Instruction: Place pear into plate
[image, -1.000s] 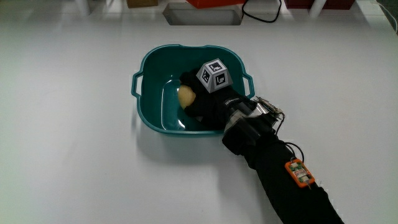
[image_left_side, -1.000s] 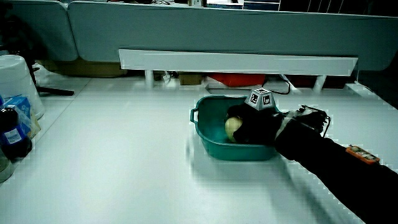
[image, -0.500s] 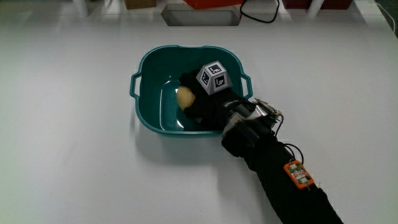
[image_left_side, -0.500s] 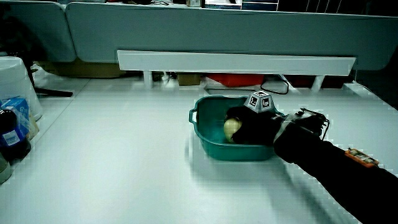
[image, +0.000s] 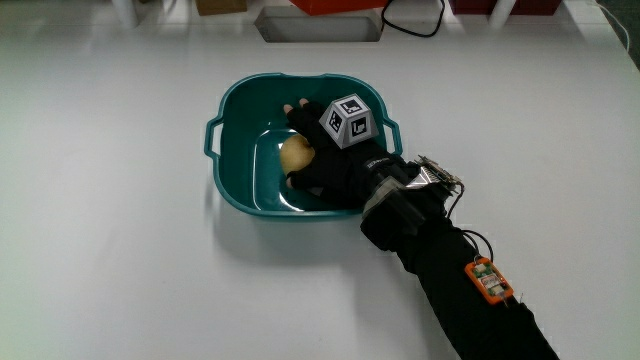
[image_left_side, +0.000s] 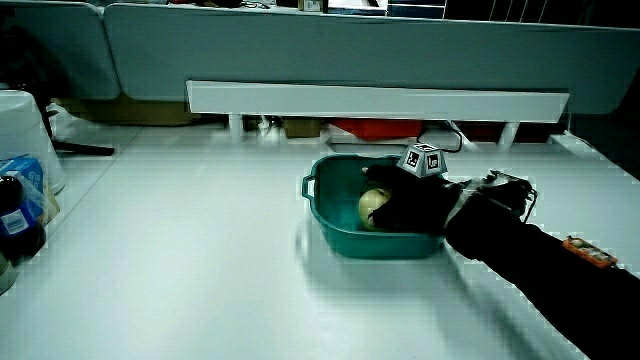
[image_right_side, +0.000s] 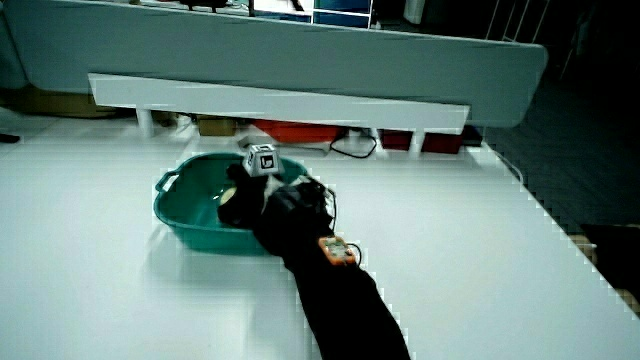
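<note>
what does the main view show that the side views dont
Only the main view: both handles of the teal basin at once, and its inner floor around the pear.

Only in a side view: the low partition, plus a white container and a dark bottle at the table's edge.

Shared: the hand inside the basin beside the pear, the patterned cube on its back, and an orange tag on the forearm.

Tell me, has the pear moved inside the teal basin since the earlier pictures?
No. The pear lies at the same spot on the floor of the teal basin, judged against the basin's rim, with the hand beside it.
</note>
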